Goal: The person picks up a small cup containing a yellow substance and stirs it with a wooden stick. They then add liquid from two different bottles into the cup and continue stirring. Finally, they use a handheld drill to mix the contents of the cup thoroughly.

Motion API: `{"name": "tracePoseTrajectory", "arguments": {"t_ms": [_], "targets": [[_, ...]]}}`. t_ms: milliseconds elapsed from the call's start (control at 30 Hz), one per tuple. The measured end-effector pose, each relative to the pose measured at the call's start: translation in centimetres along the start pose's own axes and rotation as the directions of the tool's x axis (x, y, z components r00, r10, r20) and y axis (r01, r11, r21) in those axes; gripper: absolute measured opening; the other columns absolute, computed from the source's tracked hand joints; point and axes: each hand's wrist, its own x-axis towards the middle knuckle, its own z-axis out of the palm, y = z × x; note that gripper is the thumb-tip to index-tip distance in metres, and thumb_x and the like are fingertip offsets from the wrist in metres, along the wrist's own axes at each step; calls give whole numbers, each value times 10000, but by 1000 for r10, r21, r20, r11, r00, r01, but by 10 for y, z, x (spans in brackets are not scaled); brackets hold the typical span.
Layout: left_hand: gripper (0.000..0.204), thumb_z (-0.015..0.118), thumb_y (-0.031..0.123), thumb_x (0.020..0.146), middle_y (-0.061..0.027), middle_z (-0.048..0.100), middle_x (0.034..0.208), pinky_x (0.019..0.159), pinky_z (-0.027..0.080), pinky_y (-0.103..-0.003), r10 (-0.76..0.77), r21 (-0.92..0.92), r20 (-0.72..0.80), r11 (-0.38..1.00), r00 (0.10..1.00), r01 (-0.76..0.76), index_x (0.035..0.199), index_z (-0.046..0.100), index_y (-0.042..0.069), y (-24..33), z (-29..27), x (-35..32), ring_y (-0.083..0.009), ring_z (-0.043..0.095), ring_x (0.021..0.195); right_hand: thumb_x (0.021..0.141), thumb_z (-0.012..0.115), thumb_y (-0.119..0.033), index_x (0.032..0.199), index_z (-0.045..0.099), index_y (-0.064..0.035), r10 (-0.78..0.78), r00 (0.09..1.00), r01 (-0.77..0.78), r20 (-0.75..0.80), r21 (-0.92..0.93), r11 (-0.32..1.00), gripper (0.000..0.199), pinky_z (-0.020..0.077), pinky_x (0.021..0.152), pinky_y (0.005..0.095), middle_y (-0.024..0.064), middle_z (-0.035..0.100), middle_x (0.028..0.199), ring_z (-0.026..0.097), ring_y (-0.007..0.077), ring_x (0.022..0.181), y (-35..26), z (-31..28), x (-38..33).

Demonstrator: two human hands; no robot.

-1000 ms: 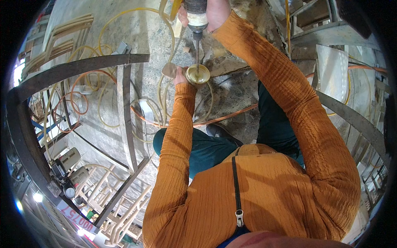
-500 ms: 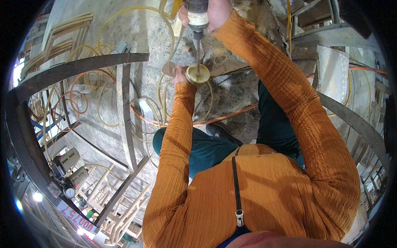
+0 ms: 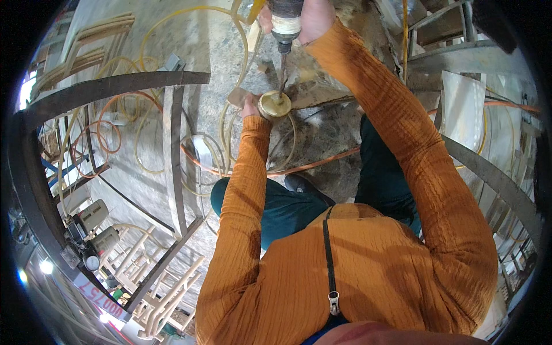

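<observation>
My right hand (image 3: pixel 317 22) is wrapped round a dark power drill (image 3: pixel 286 22) with a pale band near its chuck, at the top edge, where part of it is cut off. A long thin metal rod (image 3: pixel 283 72) runs from the chuck into a small round can (image 3: pixel 275 111), whose contents look yellowish. My left hand (image 3: pixel 249 107) grips the can's left side, its fingers partly hidden. Beside that hand is a flat tan piece with rounded corners (image 3: pixel 238 98); whether the hand touches it I cannot tell.
Yellow hoses (image 3: pixel 190 10) and an orange hose (image 3: pixel 322 163) loop over the stained floor. A dark metal frame (image 3: pixel 115 89) stands at left, with a gauge and canisters (image 3: pixel 91 215) on it. Wooden chair frames (image 3: pixel 167 299) lie lower left. A curved metal bar (image 3: pixel 489 172) is at right.
The drill has shifted slightly right and down, and its rod now leans more. My left hand and the can have barely moved. The whole view has shifted a little.
</observation>
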Motion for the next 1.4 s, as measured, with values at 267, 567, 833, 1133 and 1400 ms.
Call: {"name": "tracePoseTrajectory", "arguments": {"t_ms": [267,567,833,1133,1400], "targets": [[542,424,418,871,-207,549,1075,797,488,-481,72,105,-10,992,997,-70,1178,405,-28,-1,-14,7,-353,578,930,864,476,-475,886,551,-53,3,998,-2,-65,20,1000,429,434,403,283,62,557,599,520,162,435,4,2,3],[616,382,468,870,-219,488,1198,878,443,-493,-108,-149,29,983,994,111,1239,388,-25,7,-6,-8,-386,533,1019,851,488,-489,879,552,-49,-27,999,28,-18,58,998,446,432,398,284,65,561,607,519,159,437,8,14,8],[668,278,494,878,-211,420,1295,985,356,-456,-174,-244,156,947,972,209,1305,344,-15,15,-24,6,-362,441,1161,840,498,-501,874,553,-45,-70,997,66,39,112,992,461,430,394,285,67,565,615,519,157,438,8,32,11],[657,192,480,904,-159,367,1357,1018,312,-446,-140,-292,145,940,979,178,1323,313,-12,15,-16,0,-310,395,1219,798,527,-560,861,552,-63,-108,994,108,-19,27,994,501,436,407,271,53,575,662,515,143,458,21,26,18],[681,213,525,897,-200,433,1286,976,356,-471,-22,-262,236,961,971,85,1310,340,-2,10,-53,30,-359,447,1153,793,537,-555,860,551,-56,-96,995,96,-24,2,995,504,439,432,278,52,569,651,521,147,474,19,35,19]]}}
